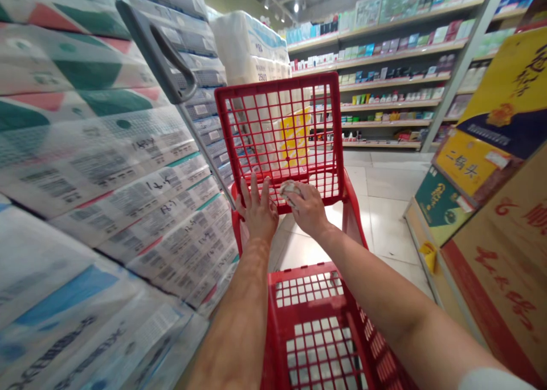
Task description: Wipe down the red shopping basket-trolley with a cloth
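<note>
A red plastic shopping cart [280, 128] stands in front of me in a store aisle, its mesh front panel upright. My left hand [257, 208] lies flat with fingers stretched out against the lower edge of that panel. Beside it, my right hand [306, 208] is closed round a small crumpled whitish cloth [289, 188], pressing it on the same red edge. The cart's lower mesh basket [316, 321] shows between my forearms.
Stacked packs of tissue paper [106, 168] wall the left side, with a grey handle [164, 54] sticking out. Cardboard boxes [491, 208] line the right. Shelves of goods [384, 82] stand ahead beyond a pale tiled floor [384, 208].
</note>
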The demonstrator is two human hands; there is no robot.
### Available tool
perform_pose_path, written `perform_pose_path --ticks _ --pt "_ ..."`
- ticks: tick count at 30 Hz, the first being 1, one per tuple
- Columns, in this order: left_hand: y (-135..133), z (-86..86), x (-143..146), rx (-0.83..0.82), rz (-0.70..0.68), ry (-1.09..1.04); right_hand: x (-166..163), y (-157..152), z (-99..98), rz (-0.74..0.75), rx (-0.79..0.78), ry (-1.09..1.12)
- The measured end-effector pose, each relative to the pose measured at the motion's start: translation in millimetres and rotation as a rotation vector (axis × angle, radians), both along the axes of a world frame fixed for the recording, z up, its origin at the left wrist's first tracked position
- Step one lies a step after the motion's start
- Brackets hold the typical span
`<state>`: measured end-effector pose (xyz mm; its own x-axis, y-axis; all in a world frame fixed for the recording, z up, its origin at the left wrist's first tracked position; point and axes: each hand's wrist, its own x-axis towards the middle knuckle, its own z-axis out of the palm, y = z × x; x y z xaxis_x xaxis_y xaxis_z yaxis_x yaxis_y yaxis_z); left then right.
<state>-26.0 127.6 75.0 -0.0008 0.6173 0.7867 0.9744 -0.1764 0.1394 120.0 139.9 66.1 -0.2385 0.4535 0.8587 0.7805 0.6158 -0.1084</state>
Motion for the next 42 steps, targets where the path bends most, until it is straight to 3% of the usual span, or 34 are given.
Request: perform_pose_path --ticks 3,8,12,17,22,26,30,37,42 --pt "1 -0.8 0 0.015 0.003 -0.010 -3 0 -1.0 0.073 0.015 -0.107" --pt "1 -0.9 0 0.008 -0.011 -0.015 -1 1 -1.3 -0.070 0.046 0.033" --pt "1 -1.0 0 0.014 -0.006 -0.011 -3 0 -1.5 0.020 0.011 -0.085" --pt "0 -0.6 0 0.007 0.002 -0.004 -4 0 -0.7 -0.018 0.032 0.033" --pt "0 0.0 0 0.005 -0.007 -0.019 -2 -1 0.8 0.086 -0.007 -0.054" --pt "0 0.3 0 0.002 -0.006 -0.015 -2 -1 0.6 0.024 -0.002 0.035" --pt "-1 0.8 1 -0.004 -0.011 -0.014 -3 -1 1.4 0.078 -0.063 -0.041" --pt "-1 1.1 2 0.001 0.020 -0.040 9 10 7.8 -0.044 0.140 0.228" --pt "3 -0.8 2 0.002 0.003 -0.044 4 9 4.7 0.062 0.097 -0.005"
